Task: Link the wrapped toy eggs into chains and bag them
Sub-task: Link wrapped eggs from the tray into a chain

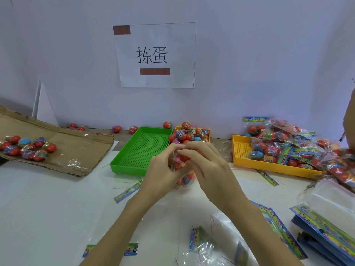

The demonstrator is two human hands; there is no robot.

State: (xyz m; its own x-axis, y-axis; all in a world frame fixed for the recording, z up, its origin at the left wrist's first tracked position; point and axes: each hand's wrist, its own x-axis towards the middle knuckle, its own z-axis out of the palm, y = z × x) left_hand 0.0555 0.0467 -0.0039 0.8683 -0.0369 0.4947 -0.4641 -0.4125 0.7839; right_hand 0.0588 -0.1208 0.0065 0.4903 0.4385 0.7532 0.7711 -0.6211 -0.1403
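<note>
A: What are the hands doing?
B: The left hand (165, 170) and right hand (206, 167) meet, fingers curled, pinching a chain of eggs (185, 169) between them; one egg hangs below.
A: And around them?
B: Green tray (142, 150) just beyond the left hand, egg pile (190, 134) beyond the fingertips, filled bags (288, 148) far right.

packing wkstn, sorting trays (141, 150), bagged eggs (288, 148)
</note>
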